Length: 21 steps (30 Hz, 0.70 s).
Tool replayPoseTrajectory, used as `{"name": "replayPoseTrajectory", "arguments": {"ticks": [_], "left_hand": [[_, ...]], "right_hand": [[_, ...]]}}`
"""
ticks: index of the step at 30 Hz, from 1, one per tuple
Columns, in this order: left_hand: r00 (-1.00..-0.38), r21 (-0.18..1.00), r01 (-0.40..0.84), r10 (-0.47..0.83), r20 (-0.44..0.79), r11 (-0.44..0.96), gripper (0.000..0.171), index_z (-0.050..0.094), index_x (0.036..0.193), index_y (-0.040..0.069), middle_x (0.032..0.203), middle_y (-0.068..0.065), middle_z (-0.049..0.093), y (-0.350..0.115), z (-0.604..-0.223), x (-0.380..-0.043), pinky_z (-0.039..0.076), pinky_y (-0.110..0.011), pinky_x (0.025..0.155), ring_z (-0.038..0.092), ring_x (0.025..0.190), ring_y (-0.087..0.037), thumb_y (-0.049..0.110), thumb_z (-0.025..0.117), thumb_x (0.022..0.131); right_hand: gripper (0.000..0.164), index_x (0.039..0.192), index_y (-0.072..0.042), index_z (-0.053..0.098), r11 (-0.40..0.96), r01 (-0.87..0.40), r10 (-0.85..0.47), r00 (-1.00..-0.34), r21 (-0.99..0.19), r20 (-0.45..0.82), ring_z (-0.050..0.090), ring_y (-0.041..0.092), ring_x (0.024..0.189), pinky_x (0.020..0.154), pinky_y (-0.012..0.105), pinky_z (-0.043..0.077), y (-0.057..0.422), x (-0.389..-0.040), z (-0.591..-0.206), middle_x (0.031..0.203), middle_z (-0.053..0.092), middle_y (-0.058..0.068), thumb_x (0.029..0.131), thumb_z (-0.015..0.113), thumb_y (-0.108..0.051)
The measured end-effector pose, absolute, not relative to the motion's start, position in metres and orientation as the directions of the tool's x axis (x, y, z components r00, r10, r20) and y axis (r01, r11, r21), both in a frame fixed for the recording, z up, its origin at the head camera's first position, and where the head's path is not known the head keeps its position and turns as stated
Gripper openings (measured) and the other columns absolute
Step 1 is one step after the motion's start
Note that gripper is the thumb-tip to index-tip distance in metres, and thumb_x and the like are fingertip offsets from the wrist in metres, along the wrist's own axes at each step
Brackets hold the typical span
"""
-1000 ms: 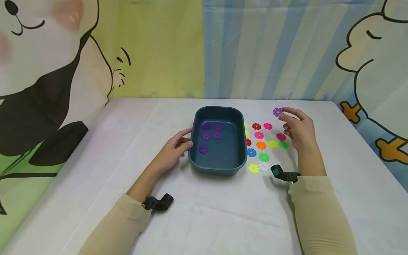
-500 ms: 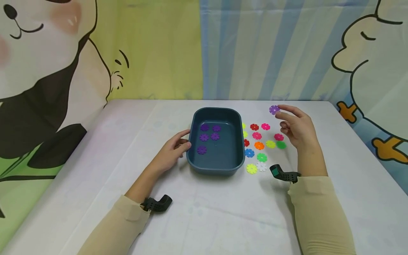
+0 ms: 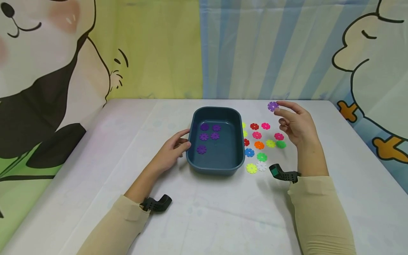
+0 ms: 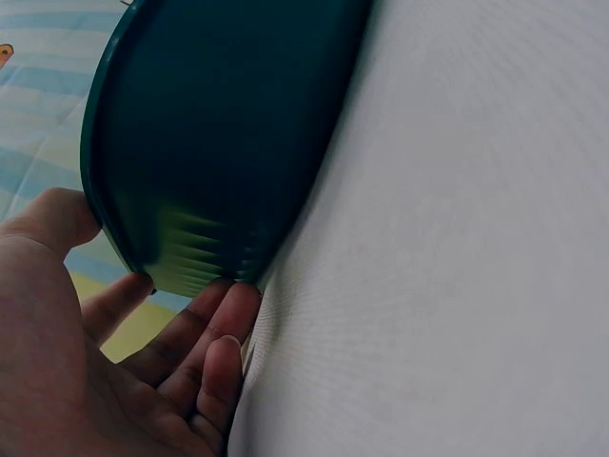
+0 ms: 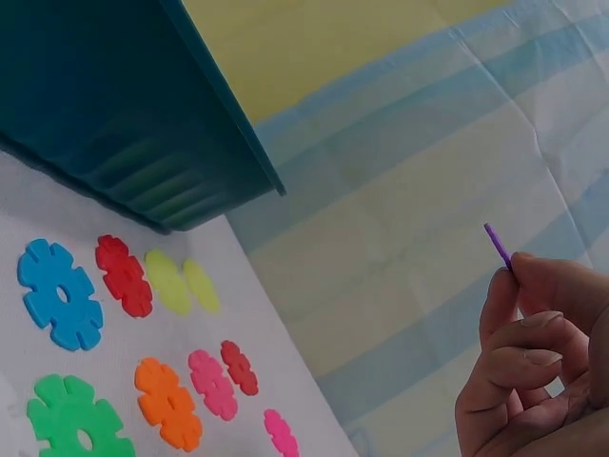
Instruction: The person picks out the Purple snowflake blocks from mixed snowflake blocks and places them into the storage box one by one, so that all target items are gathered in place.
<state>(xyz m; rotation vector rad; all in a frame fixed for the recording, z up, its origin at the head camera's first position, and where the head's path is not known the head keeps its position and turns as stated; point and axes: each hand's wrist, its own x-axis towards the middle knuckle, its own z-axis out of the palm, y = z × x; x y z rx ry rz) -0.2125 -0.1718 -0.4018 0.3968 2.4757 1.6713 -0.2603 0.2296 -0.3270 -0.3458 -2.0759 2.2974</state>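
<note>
In the head view my left hand (image 3: 169,153) rests against the left side of a dark teal plastic bin (image 3: 215,166). The left wrist view has the thumb at the bin's rim and several fingertips against its outer wall (image 4: 219,143). Several purple snowflake discs (image 3: 204,136) lie flat in the left half of the bin. Beyond the loose discs, my right hand (image 3: 299,124) is raised over the back right of the table, pinching a purple snowflake disc (image 3: 272,106) between thumb and index finger. Seen from the right wrist, that disc (image 5: 498,246) is edge-on, its other fingers curled below.
Right of the bin, loose snowflake discs lie on the white table (image 3: 204,219), among them an orange one (image 3: 259,145), a blue one (image 3: 249,152), a green one (image 3: 262,157) and a white one (image 3: 261,166). Yellow ones sit partly behind the bin's edge. A printed curtain (image 3: 255,49) hangs behind.
My right hand has lifted a little and shifted slightly left, the purple disc still pinched. The left hand stays at the bin, and the discs inside lie as before.
</note>
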Motion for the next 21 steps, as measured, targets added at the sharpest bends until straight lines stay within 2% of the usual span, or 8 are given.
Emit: {"name": "replayPoseTrajectory", "arguments": {"ticks": [7, 21], "left_hand": [[-0.959, 0.925, 0.139, 0.28, 0.037, 0.353, 0.054, 0.041, 0.159, 0.018, 0.136, -0.022, 0.062, -0.171, -0.401, -0.212, 0.049, -0.035, 0.084, 0.063, 0.113, -0.031, 0.026, 0.055, 0.107], [-0.959, 0.92, 0.137, 0.281, 0.031, 0.367, 0.055, 0.04, 0.16, 0.017, 0.137, -0.022, 0.062, -0.173, -0.402, -0.212, 0.05, -0.034, 0.083, 0.063, 0.114, -0.03, 0.025, 0.055, 0.107]], "right_hand": [[0.05, 0.133, -0.023, 0.068, -0.111, 0.127, 0.153, -0.978, -0.986, -0.144, 0.047, 0.011, 0.06, 0.058, 0.017, 0.045, 0.226, -0.259, -0.324, 0.101, 0.071, -0.006, 0.087, 0.084, -0.034], [0.047, 0.135, -0.021, 0.066, -0.028, 0.143, 0.018, -0.989, -0.989, -0.144, 0.046, 0.01, 0.059, 0.059, 0.018, 0.046, 0.213, -0.26, -0.324, 0.098, 0.071, -0.006, 0.091, 0.079, -0.033]]}}
